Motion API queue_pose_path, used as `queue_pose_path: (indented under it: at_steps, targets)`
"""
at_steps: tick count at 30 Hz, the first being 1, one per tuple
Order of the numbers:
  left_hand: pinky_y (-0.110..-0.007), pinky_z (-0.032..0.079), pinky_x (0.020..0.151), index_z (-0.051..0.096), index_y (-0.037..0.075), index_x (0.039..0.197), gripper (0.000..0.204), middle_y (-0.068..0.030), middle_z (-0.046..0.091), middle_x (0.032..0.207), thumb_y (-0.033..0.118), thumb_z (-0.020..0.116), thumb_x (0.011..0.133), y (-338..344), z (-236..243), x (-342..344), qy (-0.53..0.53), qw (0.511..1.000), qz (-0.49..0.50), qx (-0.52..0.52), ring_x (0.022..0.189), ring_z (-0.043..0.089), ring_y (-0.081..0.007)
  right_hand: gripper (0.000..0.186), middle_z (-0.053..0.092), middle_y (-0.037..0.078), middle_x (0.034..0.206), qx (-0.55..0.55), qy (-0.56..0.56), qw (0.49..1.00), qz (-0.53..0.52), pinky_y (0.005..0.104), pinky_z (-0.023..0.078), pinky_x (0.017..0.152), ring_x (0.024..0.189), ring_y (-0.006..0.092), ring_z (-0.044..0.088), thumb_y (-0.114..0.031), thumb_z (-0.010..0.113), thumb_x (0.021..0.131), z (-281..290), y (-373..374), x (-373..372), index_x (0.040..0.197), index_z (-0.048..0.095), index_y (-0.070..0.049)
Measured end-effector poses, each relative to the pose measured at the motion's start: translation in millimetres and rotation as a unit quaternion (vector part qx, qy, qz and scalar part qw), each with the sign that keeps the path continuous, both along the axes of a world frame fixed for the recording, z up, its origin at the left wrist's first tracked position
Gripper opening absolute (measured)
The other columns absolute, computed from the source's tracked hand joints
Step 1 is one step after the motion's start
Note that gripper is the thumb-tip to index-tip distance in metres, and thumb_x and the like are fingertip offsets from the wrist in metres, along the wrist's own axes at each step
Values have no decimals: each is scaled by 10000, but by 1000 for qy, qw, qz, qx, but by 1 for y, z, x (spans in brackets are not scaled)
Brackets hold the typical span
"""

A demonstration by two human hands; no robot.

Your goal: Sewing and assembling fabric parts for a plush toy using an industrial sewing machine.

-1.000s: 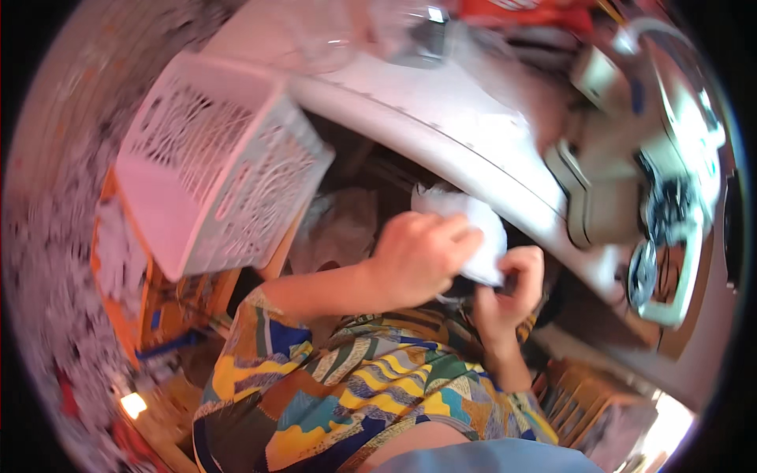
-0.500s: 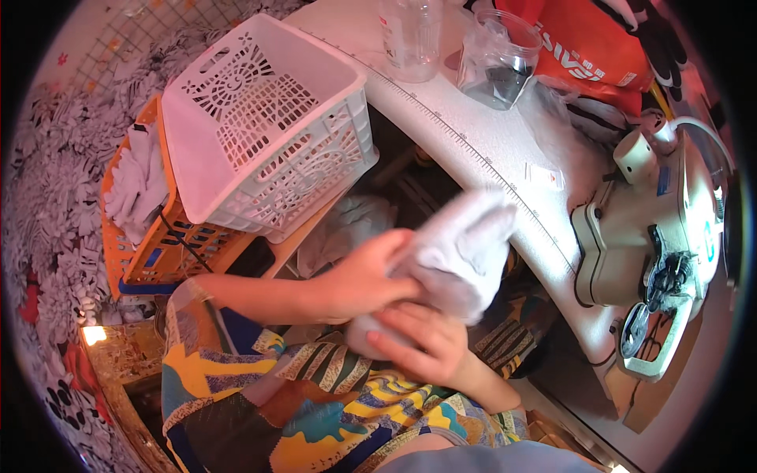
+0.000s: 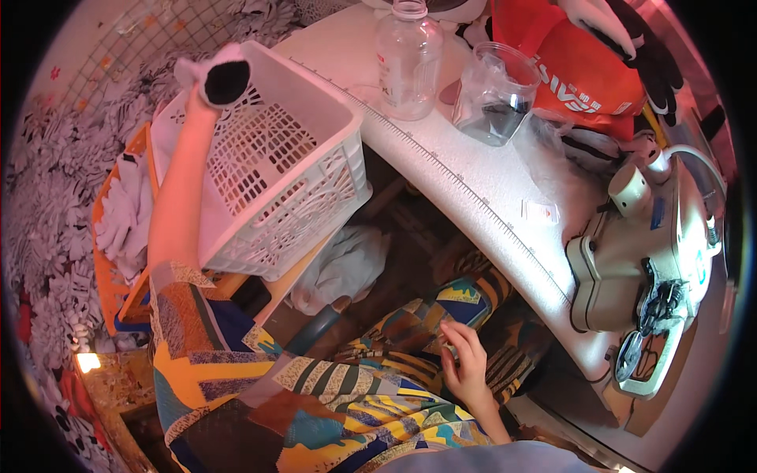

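At the far left corner of a white plastic basket (image 3: pixel 311 201), my left hand (image 3: pixel 200 102) is closed on a light grey-white glove bundle (image 3: pixel 226 82) with a round black patch facing up. The bundle hides most of the fingers. It is over the basket's rim, and the basket floor under it shows bare lattice. Low over my patterned lap, my right hand (image 3: pixel 467 366) is half curled, thumb and fingers apart, with nothing visible in it.
An orange crate (image 3: pixel 106 236) with grey gloves stands left of the basket, beside a large heap of gloves (image 3: pixel 59 181). A sewing machine (image 3: pixel 631 260), clear bottle (image 3: pixel 408 67), clear jar (image 3: pixel 497 98) and red bag (image 3: pixel 576 79) are on the white table (image 3: pixel 441 146).
Both hands were together on the grey-white bundle above my lap. My left hand has carried it up and left to the basket; my right hand has let go and stayed near my lap.
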State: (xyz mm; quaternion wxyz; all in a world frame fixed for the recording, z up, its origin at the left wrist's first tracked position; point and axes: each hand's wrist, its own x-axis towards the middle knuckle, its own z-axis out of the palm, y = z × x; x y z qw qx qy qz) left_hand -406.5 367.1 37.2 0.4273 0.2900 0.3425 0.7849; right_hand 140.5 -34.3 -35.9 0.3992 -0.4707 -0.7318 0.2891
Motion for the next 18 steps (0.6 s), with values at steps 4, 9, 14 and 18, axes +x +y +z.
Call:
queue_pose_path:
  at_steps: [4, 9, 14, 18]
  targets:
    - [-438, 512, 912, 480, 54, 1285, 393, -106, 594, 1212, 254, 519, 950, 27, -58, -33, -23, 1000, 13, 3, 1097, 597, -269, 381, 566, 178, 1122, -109, 47, 992, -31, 287, 519, 703, 815, 203, 639, 66, 558, 854, -18, -14, -4, 1231, 538, 15]
    - [-460, 489, 945, 443, 65, 1322, 440, -117, 543, 1292, 337, 461, 977, 42, -105, -31, 0, 989, -45, -137, 1141, 567, -295, 423, 567, 182, 1118, -135, 37, 990, -30, 294, 513, 700, 809, 212, 637, 51, 563, 853, -29, -11, -7, 1270, 505, 15]
    - [-601, 411, 952, 282, 97, 1431, 600, -184, 420, 1394, 386, 466, 938, 10, -149, 24, 88, 907, -37, -410, 1213, 479, -408, 477, 571, 178, 1127, -146, 22, 989, -25, 296, 516, 700, 808, 210, 636, 43, 589, 840, -25, 3, -12, 1303, 479, 5]
    - [-481, 455, 942, 282, 132, 1463, 737, -168, 504, 1305, 467, 571, 874, 9, -166, 42, 258, 861, 29, -438, 1128, 543, -324, 493, 570, 170, 1137, -155, 13, 988, -19, 295, 511, 715, 802, 202, 636, 35, 594, 832, -23, 9, -16, 1310, 476, -6]
